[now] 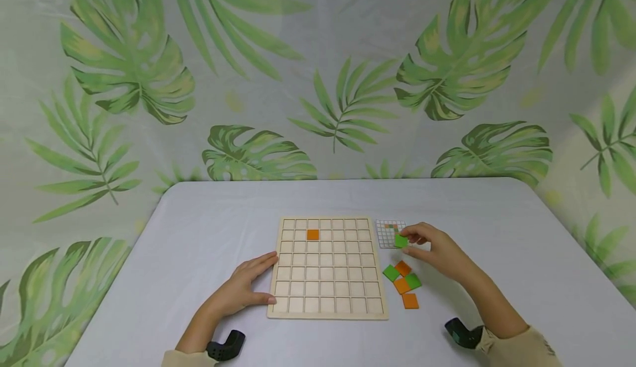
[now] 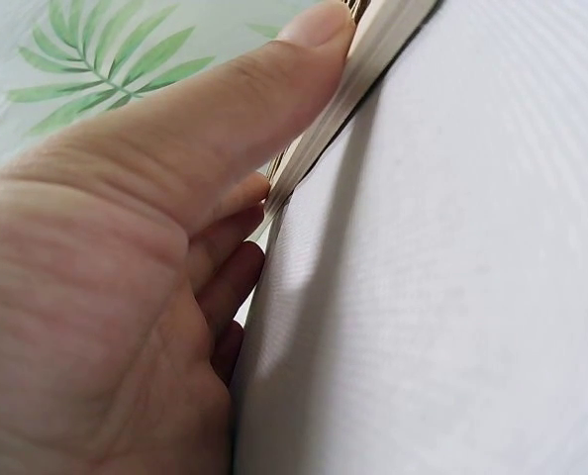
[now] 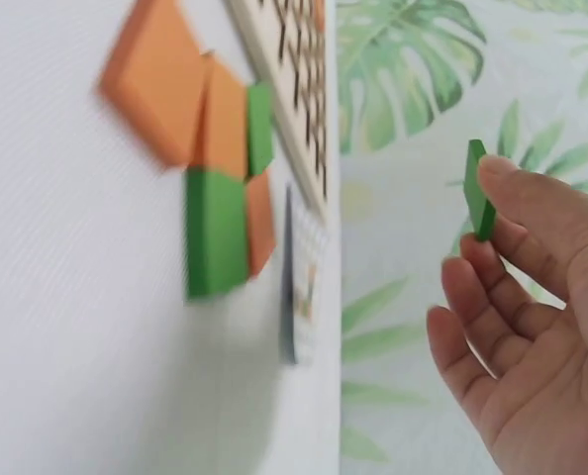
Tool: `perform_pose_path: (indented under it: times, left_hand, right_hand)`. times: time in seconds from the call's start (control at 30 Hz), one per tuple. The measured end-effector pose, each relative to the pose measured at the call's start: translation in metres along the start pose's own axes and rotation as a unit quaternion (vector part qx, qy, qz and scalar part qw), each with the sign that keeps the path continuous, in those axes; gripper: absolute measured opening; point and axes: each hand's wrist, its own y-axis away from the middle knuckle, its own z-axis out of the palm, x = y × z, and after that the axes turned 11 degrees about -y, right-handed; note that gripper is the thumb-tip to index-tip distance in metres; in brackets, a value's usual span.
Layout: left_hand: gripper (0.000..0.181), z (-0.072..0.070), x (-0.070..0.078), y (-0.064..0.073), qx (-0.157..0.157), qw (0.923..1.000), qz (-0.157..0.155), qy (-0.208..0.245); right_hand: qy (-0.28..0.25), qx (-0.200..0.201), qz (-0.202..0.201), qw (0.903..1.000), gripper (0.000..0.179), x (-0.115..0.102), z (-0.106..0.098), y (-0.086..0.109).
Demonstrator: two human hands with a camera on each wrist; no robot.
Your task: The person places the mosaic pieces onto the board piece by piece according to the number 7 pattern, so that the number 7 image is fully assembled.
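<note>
A square wooden grid board [image 1: 327, 314] lies on the white table, with one orange tile [image 1: 313, 235] in a cell of its second row from the back. My left hand [image 1: 245, 283] rests at the board's left edge, thumb and fingers straight against it; the left wrist view shows the thumb [image 2: 225, 119] on the rim. My right hand [image 1: 437, 251] pinches a green tile [image 3: 479, 190] between thumb and fingertips. It is held up to the right of the board, overlapping the printed pattern card [image 1: 385, 238] in the head view.
Right of the board lies a loose group of orange [image 1: 410, 301] and green tiles [image 1: 391, 272], some touching. A leaf-patterned cloth [image 1: 348, 107] hangs behind the table. Each wrist wears a black device, one left [image 1: 226, 345] and one right [image 1: 463, 334].
</note>
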Motion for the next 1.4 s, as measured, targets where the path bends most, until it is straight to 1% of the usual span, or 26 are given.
perform_pose_path:
  times: [0.13,0.37,0.5,0.67,0.77,0.87,0.97,1.1,1.2,1.3,1.4]
  left_hand:
    - [0.088,0.000,0.000,0.000,0.000,1.0000,0.003,-0.003]
    - [0.088,0.000,0.000,0.000,-0.001,1.0000,0.003,-0.003]
    - [0.088,-0.001,0.000,0.000,-0.001,1.0000,0.000,-0.002]
    - [0.088,0.000,-0.001,0.000,-0.002,1.0000,0.003,-0.004]
    - [0.088,0.000,-0.001,0.000,0.000,0.9999,0.010,-0.004]
    - [0.087,0.000,0.000,-0.001,0.003,0.9999,0.016,-0.005]
    - [0.087,-0.001,0.000,-0.001,0.006,0.9998,0.020,-0.008]
    - [0.087,-0.001,0.000,-0.001,0.005,0.9999,0.008,-0.006]
    - [0.087,-0.001,0.001,-0.001,0.002,1.0000,-0.005,-0.003]
    - [0.088,0.000,0.000,-0.001,0.001,1.0000,-0.006,-0.003]
    - [0.088,0.000,0.000,-0.001,0.001,1.0000,-0.006,-0.003]
  right_hand:
    - [-0.026,0.006,-0.031,0.9992,0.031,-0.012,0.011,-0.020]
    - [-0.051,0.013,-0.074,0.9959,0.033,-0.027,0.036,-0.056]
    - [-0.066,0.022,-0.073,0.9949,0.034,-0.028,0.053,-0.076]
    - [-0.095,0.016,-0.048,0.9942,0.034,-0.023,0.077,-0.094]
    - [-0.111,0.000,-0.033,0.9933,0.032,-0.019,0.089,-0.100]
    - [-0.120,-0.022,-0.008,0.9925,0.032,-0.015,0.099,-0.102]
    - [-0.110,-0.038,0.017,0.9930,0.033,-0.014,0.106,-0.103]
    - [-0.095,-0.053,0.037,0.9934,0.033,-0.013,0.112,-0.104]
    - [-0.078,-0.068,0.032,0.9941,0.029,-0.013,0.115,-0.106]
    - [-0.059,-0.085,0.017,0.9945,0.028,-0.013,0.115,-0.107]
    - [-0.057,-0.096,0.008,0.9937,0.031,-0.013,0.113,-0.106]
